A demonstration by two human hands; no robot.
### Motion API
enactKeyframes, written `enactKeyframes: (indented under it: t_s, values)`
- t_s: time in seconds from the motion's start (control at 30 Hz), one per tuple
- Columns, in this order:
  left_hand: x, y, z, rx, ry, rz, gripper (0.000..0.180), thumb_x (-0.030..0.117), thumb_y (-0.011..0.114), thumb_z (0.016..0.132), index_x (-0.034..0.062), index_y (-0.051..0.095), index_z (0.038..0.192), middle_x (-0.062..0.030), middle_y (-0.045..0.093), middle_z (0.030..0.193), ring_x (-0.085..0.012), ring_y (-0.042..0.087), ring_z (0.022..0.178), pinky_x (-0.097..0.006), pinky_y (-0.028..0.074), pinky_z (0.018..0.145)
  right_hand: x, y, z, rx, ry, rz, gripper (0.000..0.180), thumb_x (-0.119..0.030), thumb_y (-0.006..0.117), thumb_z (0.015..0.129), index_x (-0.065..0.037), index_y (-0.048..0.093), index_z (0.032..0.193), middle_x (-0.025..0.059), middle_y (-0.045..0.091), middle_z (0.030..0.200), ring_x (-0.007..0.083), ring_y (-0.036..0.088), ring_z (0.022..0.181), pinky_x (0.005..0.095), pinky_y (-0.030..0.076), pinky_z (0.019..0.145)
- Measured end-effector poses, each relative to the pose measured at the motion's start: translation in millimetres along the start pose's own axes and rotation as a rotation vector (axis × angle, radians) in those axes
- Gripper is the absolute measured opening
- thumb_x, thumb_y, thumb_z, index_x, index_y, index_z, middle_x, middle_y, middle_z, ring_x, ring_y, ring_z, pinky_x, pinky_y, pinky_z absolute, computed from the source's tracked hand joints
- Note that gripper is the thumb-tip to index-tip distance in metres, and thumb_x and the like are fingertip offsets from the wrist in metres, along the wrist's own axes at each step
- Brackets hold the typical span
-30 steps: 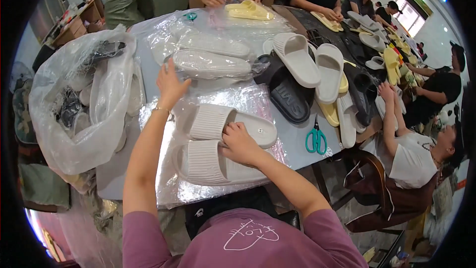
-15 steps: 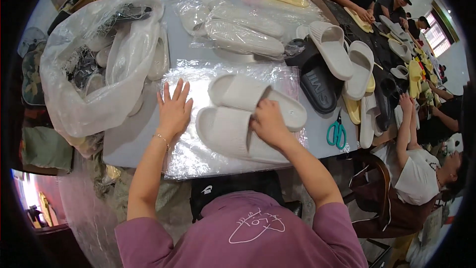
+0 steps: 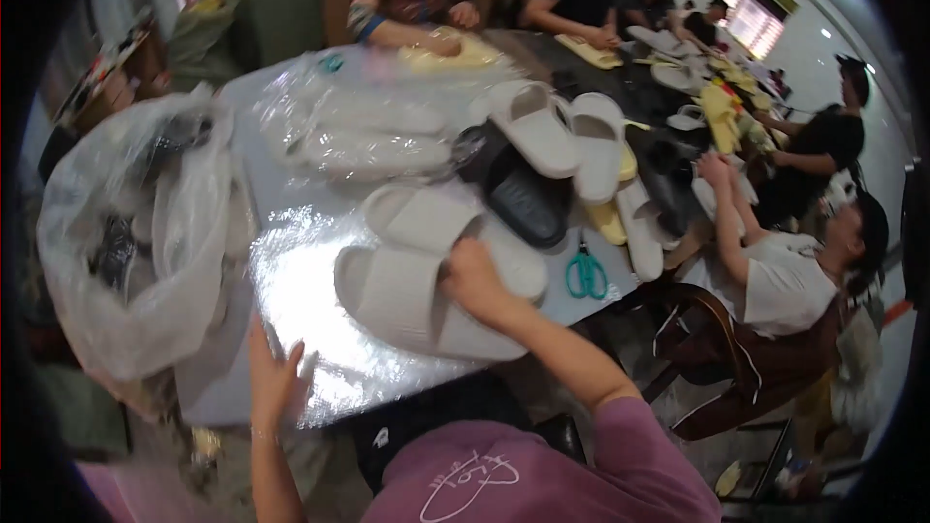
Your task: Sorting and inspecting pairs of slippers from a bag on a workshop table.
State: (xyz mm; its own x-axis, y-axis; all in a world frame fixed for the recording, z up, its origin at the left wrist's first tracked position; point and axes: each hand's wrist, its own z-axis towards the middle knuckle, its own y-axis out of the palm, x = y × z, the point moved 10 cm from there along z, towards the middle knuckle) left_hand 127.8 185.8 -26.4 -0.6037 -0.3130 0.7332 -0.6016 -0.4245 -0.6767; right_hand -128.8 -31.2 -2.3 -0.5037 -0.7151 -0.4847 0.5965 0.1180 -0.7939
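At the far left a large clear plastic bag [image 3: 136, 252] bulges with dark and pale items, resting on the grey table [image 3: 242, 368]. Beside it, the left hand [image 3: 274, 378] lies flat with its fingers spread on the near edge of a shiny clear plastic sheet [image 3: 310, 329] that covers the table in front of the person. On that sheet sit two pale slide sandals [image 3: 426, 271], side by side and touching. The right hand [image 3: 472, 276] presses down on the nearer sandal, fingers curled over its strap. Further right lie a black sandal [image 3: 523, 199], more white sandals [image 3: 562, 131] and teal-handled scissors [image 3: 585, 273].
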Motion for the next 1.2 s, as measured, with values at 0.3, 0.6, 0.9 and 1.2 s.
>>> enactKeyframes:
  t_s: [0.3,0.6,0.9,1.2]
  values:
    - [-15.5,23.4,5.9,0.002,0.042,0.093,0.074,0.013,0.058,0.087,-0.0039,0.016,0.146,-0.0270,0.018,0.150,-0.0405,0.018,0.139,-0.043,0.016,0.114,-57.7,66.5,7.1,-0.115,-0.215,-0.149,0.026,-0.024,0.067,0.070,-0.004,0.063,0.087,0.0106,0.057,0.095,0.0276,0.051,0.097,0.0405,0.038,0.083]
    - [-70.3,9.6,10.6,0.087,-0.084,-0.559,0.064,0.010,0.052,0.092,-0.0051,0.020,0.145,-0.0224,0.022,0.151,-0.0308,0.025,0.139,-0.037,0.023,0.113,47.9,-44.9,-34.7,0.111,0.209,0.109,0.050,-0.031,0.064,0.084,-0.001,0.053,0.122,0.0174,0.052,0.123,0.0361,0.046,0.116,0.0418,0.037,0.100]
    - [-97.0,10.7,32.5,0.003,-0.438,-0.705,0.053,0.012,0.055,0.090,-0.0085,0.037,0.135,-0.0126,0.055,0.122,-0.0189,0.051,0.111,-0.033,0.039,0.095,115.7,-19.5,-71.3,0.178,0.417,0.139,0.044,-0.025,0.053,0.091,0.005,0.051,0.123,0.0246,0.056,0.119,0.0403,0.048,0.114,0.0446,0.038,0.098]
    - [-29.2,14.4,33.9,0.013,-0.234,-0.509,0.056,0.004,0.052,0.086,-0.0060,0.034,0.138,-0.0165,0.052,0.128,-0.0214,0.054,0.112,-0.031,0.044,0.094,99.2,-1.4,-44.6,0.151,0.284,0.131,0.045,-0.015,0.063,0.082,0.000,0.051,0.123,0.0198,0.052,0.123,0.0379,0.045,0.115,0.0468,0.034,0.100]
